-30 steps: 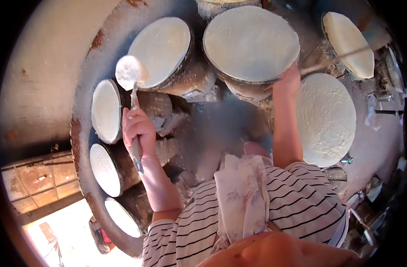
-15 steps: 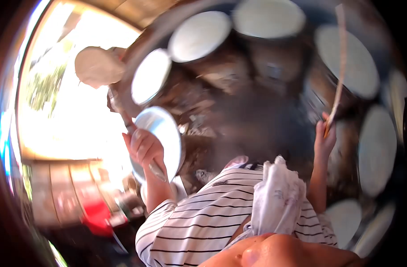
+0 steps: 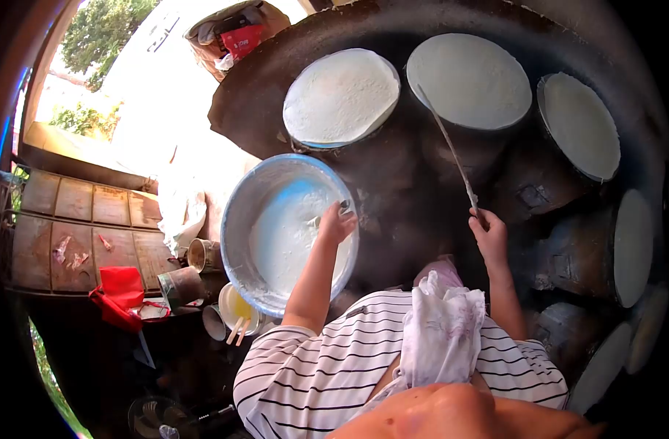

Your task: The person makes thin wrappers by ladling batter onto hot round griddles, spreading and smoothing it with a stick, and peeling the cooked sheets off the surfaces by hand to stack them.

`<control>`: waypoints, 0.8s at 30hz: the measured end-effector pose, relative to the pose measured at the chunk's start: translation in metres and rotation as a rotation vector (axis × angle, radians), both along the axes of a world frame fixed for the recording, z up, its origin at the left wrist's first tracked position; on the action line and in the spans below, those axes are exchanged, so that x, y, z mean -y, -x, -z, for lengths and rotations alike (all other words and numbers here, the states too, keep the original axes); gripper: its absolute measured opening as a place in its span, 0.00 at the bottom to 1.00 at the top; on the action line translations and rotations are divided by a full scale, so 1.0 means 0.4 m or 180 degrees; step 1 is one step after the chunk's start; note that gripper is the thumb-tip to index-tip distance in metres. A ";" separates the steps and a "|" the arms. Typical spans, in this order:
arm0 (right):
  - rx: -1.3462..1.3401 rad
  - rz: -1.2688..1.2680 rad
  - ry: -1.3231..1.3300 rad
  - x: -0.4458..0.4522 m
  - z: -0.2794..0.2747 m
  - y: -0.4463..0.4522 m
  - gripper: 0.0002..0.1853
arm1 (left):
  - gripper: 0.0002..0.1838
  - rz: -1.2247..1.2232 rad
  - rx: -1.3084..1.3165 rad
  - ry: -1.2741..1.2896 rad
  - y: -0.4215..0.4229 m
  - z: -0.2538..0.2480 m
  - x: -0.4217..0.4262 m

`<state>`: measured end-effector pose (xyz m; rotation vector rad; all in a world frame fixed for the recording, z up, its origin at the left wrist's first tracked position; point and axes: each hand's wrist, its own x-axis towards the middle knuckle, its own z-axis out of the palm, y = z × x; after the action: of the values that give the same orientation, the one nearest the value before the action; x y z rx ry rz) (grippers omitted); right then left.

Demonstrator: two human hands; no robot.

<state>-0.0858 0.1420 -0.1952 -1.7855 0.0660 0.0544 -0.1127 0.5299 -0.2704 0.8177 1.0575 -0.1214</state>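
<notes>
My left hand is closed around a ladle handle, inside a large blue basin of white batter. The ladle's head does not show. My right hand grips a thin wooden stick. The stick slants up and away, its tip over the near left edge of a round white-topped steamer. To the left of that stands another round white top, just beyond the basin.
More round tops curve along the right, among them one top and another. At left are a tiled ledge, a red cloth, a tin can and a tub with chopsticks. A fan stands low down.
My left hand has come down from beside the basin into it, taking the raised round-headed ladle along. My right hand has moved left, and the stick now leans left over a steamer.
</notes>
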 end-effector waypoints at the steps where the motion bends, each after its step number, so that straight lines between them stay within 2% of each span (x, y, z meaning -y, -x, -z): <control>1: 0.0032 0.0026 0.0113 0.013 0.000 -0.041 0.13 | 0.31 0.1091 0.0051 -0.0660 -0.048 -0.094 0.057; 2: 0.0038 0.0029 0.0226 0.029 0.004 -0.091 0.12 | 0.35 0.1477 0.0098 -0.1500 -0.118 -0.157 0.121; 4: -0.0003 -0.0133 0.0294 0.008 -0.010 -0.193 0.12 | 0.34 0.1757 0.0926 -0.5273 -0.268 -0.184 0.165; 6: 0.0150 -0.0163 0.0278 -0.048 -0.055 -0.296 0.11 | 0.36 0.2102 0.0718 -0.6352 -0.398 -0.210 0.180; 7: 0.0393 -0.0245 -0.0105 -0.058 -0.007 -0.359 0.13 | 0.33 0.2021 0.0726 -0.6458 -0.457 -0.171 0.169; 8: 0.0431 -0.0345 0.0158 -0.071 -0.018 -0.407 0.14 | 0.27 0.2244 0.0472 -0.6406 -0.497 -0.167 0.164; 9: 0.0588 -0.0417 0.0009 -0.082 -0.033 -0.446 0.14 | 0.19 0.2222 0.0613 -0.6488 -0.521 -0.174 0.167; 11: 0.0413 -0.0590 0.0037 -0.099 -0.039 -0.520 0.14 | 0.12 0.2004 0.0922 -0.6730 -0.545 -0.193 0.175; 14: 0.0367 -0.0663 0.0088 -0.120 -0.059 -0.585 0.14 | 0.05 0.1937 0.1327 -0.6611 -0.557 -0.181 0.130; 18: -0.0044 -0.0520 0.0091 -0.120 -0.073 -0.643 0.11 | 0.03 0.1388 0.1699 -0.6620 -0.580 -0.243 0.091; 19: 0.0118 -0.0465 0.0103 -0.115 -0.044 -0.654 0.09 | 0.03 0.1319 0.1651 -0.6572 -0.586 -0.255 0.072; 20: -0.0331 -0.0457 -0.0061 -0.099 -0.052 -0.656 0.09 | 0.04 0.1220 0.1627 -0.6459 -0.586 -0.271 0.063; 22: -0.0542 -0.0331 -0.0197 -0.106 -0.040 -0.676 0.08 | 0.05 0.0964 0.1471 -0.6358 -0.587 -0.310 0.034; 23: -0.0909 -0.0391 -0.0128 -0.115 -0.058 -0.697 0.07 | 0.05 0.0866 0.1463 -0.6290 -0.594 -0.329 0.022; 24: -0.0654 -0.0504 -0.0001 -0.149 -0.041 -0.726 0.07 | 0.05 0.0772 0.1409 -0.6265 -0.603 -0.346 0.000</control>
<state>0.2046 0.2015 -0.1788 -1.7770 0.0719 0.3516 0.1286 0.5300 -0.1319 2.5479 0.3408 1.0268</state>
